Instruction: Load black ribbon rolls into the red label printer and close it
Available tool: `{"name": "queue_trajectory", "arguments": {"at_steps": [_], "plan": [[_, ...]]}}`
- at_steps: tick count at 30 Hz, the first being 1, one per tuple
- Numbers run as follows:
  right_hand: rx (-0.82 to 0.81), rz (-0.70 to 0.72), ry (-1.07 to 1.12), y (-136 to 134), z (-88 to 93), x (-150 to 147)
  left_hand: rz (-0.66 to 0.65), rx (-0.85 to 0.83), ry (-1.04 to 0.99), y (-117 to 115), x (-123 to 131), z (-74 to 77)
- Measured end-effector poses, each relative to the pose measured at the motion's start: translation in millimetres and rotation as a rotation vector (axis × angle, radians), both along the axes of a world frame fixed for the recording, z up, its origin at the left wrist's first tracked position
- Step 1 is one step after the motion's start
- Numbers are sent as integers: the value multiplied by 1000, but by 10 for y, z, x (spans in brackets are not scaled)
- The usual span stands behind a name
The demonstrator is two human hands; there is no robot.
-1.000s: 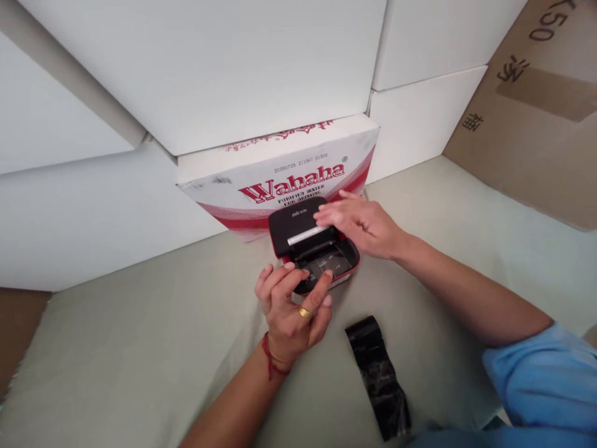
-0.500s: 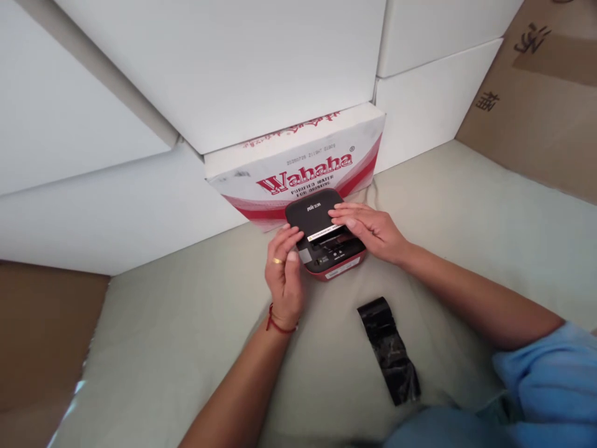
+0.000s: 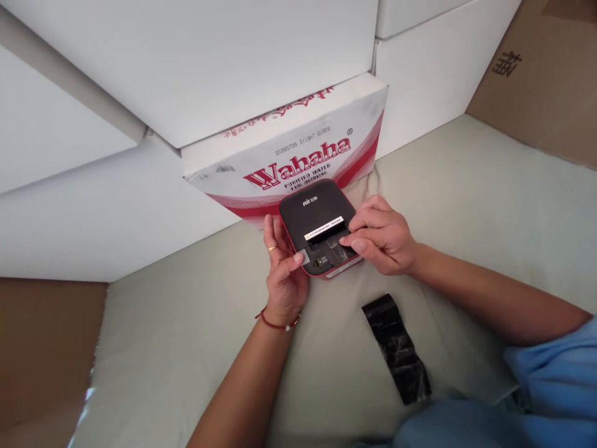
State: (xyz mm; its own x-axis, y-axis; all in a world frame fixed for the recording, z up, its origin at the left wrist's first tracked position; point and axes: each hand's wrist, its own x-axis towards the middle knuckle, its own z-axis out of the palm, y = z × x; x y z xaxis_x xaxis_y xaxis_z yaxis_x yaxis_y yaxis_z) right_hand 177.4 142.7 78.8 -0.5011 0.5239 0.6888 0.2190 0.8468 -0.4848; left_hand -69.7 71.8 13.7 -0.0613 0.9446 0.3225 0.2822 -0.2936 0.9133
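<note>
A squarish label printer (image 3: 311,214) with a black top and red sides rests in front of the water carton. Across its top runs a slot edged by a white printed strip, with glossy black film visible below it. My left hand (image 3: 285,264) grips the printer's left side, its thumb on a small grey patch at the front left corner. Over the front right part is my right hand (image 3: 385,236), fingers curled and the index fingertip touching the top just below the slot. Whether anything is pinched there is hidden. Nearer me lies a crumpled strip of black film (image 3: 396,348).
The red and white Wahaha carton (image 3: 298,152) stands behind the printer, against large white boxes (image 3: 233,56). Brown cardboard (image 3: 545,81) stands at the far right, and another brown surface (image 3: 41,348) lies at the left. A pale sheet (image 3: 186,323) covers the work surface.
My right hand has moved from lying flat on the lid to curled fingers at the slot. The left thumb has moved onto the grey corner patch. The view has shifted slightly.
</note>
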Motion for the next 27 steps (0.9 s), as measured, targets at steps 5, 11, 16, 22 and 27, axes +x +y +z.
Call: {"name": "queue_trajectory", "arguments": {"at_steps": [5,11,16,22,27], "plan": [[77,4,-74,-14,59,55,11,46,-32,4,32,-2],[-84,68,-146,117,420,27,2,30,-444,25,182,-45],[-269,-90,-719,389,834,-322,24,53,-553,79,214,-130],[-217,-204,-1216,433,968,-876,30,82,-500,120,202,-199],[-206,-188,-1309,405,938,-1001,34,114,-436,139,215,-216]]}}
